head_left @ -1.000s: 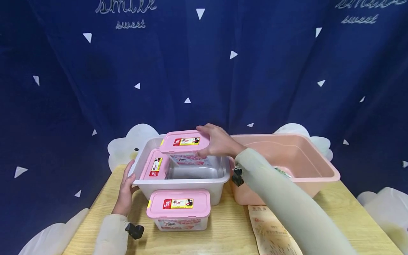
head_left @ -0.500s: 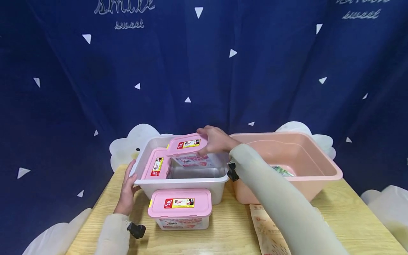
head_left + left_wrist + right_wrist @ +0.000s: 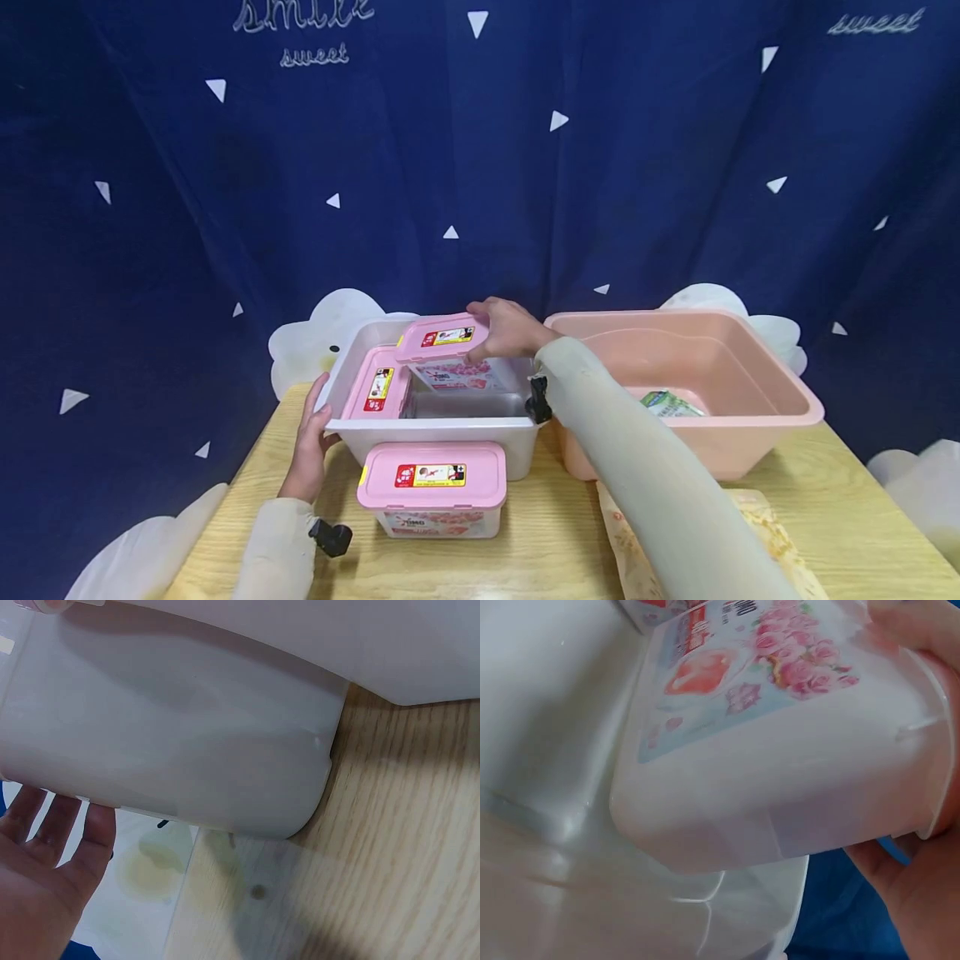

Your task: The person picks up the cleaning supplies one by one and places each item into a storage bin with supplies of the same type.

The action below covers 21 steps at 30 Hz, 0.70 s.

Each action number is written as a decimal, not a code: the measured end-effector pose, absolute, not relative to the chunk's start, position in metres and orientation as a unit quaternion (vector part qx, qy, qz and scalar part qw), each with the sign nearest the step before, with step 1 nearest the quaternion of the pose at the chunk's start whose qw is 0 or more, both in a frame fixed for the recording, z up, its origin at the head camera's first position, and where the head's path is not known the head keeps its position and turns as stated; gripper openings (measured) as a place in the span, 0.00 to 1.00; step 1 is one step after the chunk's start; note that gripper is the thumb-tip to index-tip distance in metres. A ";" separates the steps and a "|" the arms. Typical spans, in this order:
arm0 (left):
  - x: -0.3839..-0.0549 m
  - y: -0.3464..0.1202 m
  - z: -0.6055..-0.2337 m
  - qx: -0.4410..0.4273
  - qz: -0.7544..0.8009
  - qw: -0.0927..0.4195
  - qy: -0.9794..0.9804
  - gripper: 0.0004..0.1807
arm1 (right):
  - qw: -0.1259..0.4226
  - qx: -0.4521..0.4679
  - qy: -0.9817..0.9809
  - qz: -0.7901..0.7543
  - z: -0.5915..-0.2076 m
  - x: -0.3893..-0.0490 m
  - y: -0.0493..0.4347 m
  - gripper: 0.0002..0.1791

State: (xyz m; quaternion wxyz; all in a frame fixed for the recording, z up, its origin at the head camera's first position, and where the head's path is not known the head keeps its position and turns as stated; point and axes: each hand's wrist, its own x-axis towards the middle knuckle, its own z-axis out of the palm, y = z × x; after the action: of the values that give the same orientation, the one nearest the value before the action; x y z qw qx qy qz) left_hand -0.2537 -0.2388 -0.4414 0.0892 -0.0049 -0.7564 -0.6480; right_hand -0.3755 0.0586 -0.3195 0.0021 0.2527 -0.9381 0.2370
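Observation:
My right hand [image 3: 512,329] grips the right end of a pink-lidded tub [image 3: 442,337], thumb on the near side. The tub is tilted and partly inside a white bin [image 3: 450,430]; roses and a washing-product label show on its side [image 3: 802,652] in the right wrist view. Another pink-lidded tub [image 3: 378,383] lies crosswise at the bin's left end. My left hand [image 3: 307,450] holds the bin's left rim, its bent fingers [image 3: 97,836] against the edge in the left wrist view. A third pink-lidded tub [image 3: 432,485] stands on the table before the bin.
A peach-coloured bin [image 3: 720,423] stands to the right, with a green-and-white packet [image 3: 670,404] on its floor. A tan printed pouch [image 3: 765,529] lies partly under my right forearm. A blue curtain [image 3: 480,167] hangs behind the wooden table [image 3: 547,533].
My right hand has lowered the tub slightly and tilted it, its right end up. My left hand has stayed at the bin's rim. The head view has shifted a little to the right.

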 end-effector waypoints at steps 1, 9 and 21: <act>-0.254 -0.239 -0.442 -0.005 -0.648 0.089 -0.756 0.25 | 0.003 0.252 -0.938 0.237 -0.321 -0.377 0.059 0.50; -0.256 -0.240 -0.443 0.000 -0.650 0.093 -0.754 0.25 | 0.002 0.236 -0.936 0.262 -0.328 -0.385 0.060 0.49; -0.256 -0.239 -0.444 0.003 -0.653 0.096 -0.751 0.26 | -0.014 0.240 -0.947 0.213 -0.334 -0.390 0.059 0.48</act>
State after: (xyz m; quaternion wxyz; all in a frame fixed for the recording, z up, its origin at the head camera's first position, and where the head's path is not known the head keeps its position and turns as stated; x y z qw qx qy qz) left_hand -0.2558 -0.2388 -0.4436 0.0962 0.0030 -0.7512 -0.6531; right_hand -0.3896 0.0588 -0.3343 -0.0139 0.2404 -0.9469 0.2129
